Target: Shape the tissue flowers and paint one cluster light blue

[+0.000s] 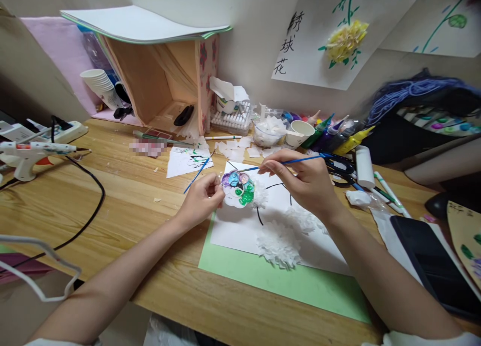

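My left hand (203, 198) pinches the edge of a small white paint palette (235, 201), whose round wells hold purple, blue, green and other paint. In my right hand (300, 178) is a thin blue paintbrush (306, 159), its tip over the palette's upper edge; whether it touches the paint I cannot tell. Beneath both lies a white paper sheet (233, 233) with black stem lines and fluffy white paper flowers (280, 243), on a green sheet (263, 281). The palette hides part of one flower. A second blue brush (198, 173) rests on a paint-marked paper scrap (180, 160).
A hot glue gun (28, 158) with a black cable stands at the left. Behind are an open box (169, 80), a paper cup (300, 131) and paint bottles (353, 139). Scissors (338, 168) and a dark phone (432, 261) lie to the right.
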Demonstrator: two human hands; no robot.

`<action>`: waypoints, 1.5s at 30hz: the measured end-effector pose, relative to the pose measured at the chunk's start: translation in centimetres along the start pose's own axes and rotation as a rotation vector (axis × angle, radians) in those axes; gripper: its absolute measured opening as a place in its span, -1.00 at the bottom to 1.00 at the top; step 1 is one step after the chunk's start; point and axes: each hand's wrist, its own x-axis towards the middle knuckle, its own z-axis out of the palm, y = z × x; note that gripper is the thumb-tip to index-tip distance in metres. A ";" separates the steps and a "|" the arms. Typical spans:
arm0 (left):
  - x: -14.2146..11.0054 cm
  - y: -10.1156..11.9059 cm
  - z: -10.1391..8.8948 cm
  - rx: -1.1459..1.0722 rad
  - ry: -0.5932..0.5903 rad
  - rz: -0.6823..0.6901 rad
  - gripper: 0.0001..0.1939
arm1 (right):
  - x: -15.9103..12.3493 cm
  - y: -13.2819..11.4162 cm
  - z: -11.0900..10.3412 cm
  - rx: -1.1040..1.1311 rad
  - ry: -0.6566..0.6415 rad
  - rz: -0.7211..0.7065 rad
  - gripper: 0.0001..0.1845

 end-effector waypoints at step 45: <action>0.3 -0.1 -0.2 -0.184 0.044 -0.066 -0.85 | 0.6 1.1 -1.3 0.281 -0.130 0.241 -0.81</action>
